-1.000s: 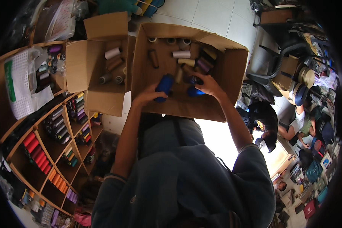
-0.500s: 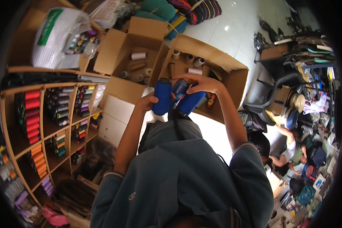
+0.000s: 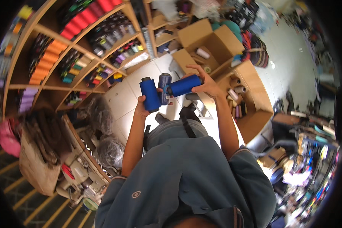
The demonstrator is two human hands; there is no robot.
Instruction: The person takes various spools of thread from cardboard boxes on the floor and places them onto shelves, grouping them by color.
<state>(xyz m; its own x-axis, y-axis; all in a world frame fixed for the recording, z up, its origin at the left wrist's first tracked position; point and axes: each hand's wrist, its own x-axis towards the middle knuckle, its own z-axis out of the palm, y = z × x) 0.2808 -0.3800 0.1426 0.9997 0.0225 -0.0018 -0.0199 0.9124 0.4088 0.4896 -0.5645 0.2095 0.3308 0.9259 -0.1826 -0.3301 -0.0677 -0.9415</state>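
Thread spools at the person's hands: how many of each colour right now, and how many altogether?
Bright blue: 2, the left blue spool in the left hand and the right blue spool in the right hand
Greyish blue: 1, the greyish spool between those two
Total: 3

Left, right and between

The left hand (image 3: 141, 108) holds the left spool (image 3: 150, 94) and the right hand (image 3: 209, 85) the right spool (image 3: 185, 85), with the middle spool (image 3: 164, 88) between those two. Ahead, beyond the hands, stands the far box (image 3: 195, 32), with the near box (image 3: 256, 121) to its right. Loose spools (image 3: 203, 52) lie in both. Shelving (image 3: 22, 86) lines the left, more spools (image 3: 45, 62) in its compartments; nearer the person there sits a machine (image 3: 79, 171)
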